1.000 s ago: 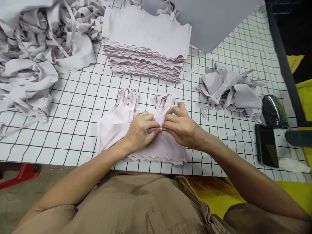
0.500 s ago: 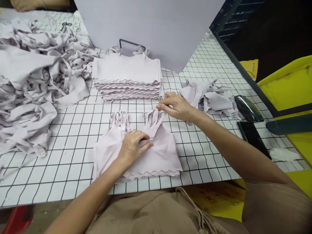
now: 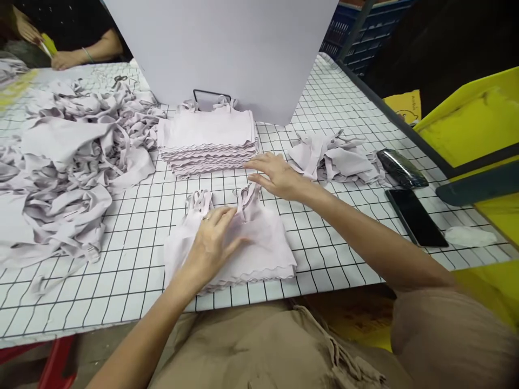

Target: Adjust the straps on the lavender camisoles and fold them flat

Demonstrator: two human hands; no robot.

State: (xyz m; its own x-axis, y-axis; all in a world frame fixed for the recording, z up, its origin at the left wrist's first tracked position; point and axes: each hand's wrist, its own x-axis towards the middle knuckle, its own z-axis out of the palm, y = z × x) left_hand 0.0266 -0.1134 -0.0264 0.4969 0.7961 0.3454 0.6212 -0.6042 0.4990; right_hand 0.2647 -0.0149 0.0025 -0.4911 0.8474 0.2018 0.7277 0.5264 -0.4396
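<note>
A small stack of pale lilac strap tops (image 3: 267,254) lies on the gridded table (image 3: 138,237) just in front of me. My left hand (image 3: 213,237) rests flat on the stack, fingers stretched out, a ring on one finger. My right hand (image 3: 275,175) hovers open above the right bundle of straps (image 3: 247,195), fingers extended toward the left. A taller neat stack of the same tops (image 3: 206,141) stands just beyond my right hand.
A big heap of loose lilac garments (image 3: 65,162) covers the table's left. A smaller crumpled pile (image 3: 334,156), a black ribbed object (image 3: 401,168) and a phone (image 3: 417,217) lie right. A grey board (image 3: 219,48) stands behind. Another person's arm (image 3: 87,54) shows far left.
My right hand left the middle of the stack, pulled at the right straps, then opened flat above them. My left hand flattened on the stack. My view tilted up.
</note>
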